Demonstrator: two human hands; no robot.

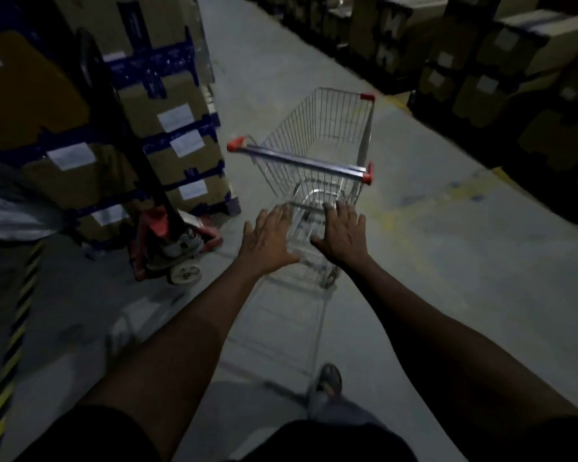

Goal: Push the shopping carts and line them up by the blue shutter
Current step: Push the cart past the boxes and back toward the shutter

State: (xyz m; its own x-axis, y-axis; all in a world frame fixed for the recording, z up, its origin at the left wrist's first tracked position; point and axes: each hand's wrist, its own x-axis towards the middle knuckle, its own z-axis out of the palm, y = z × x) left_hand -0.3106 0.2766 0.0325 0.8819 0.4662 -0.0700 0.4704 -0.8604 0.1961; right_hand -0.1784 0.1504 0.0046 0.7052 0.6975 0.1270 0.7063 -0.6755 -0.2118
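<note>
My left hand [267, 241] and right hand [342, 233] are spread flat, holding nothing, near the handle [301, 161] of one shopping cart [317, 128] mid-aisle ahead. No blue shutter or row of carts shows, so I judge most remains. Dim blur hides whether I touch it.

One shopping cart [324, 135]: silver wire basket, standing upright on the grey concrete floor [431, 261]. Its handle bar [301, 160], blue-striped with red end caps, faces the camera and slants down to the right. Red corner cap [367, 96] on far rim. Lower frame blurred.
</note>
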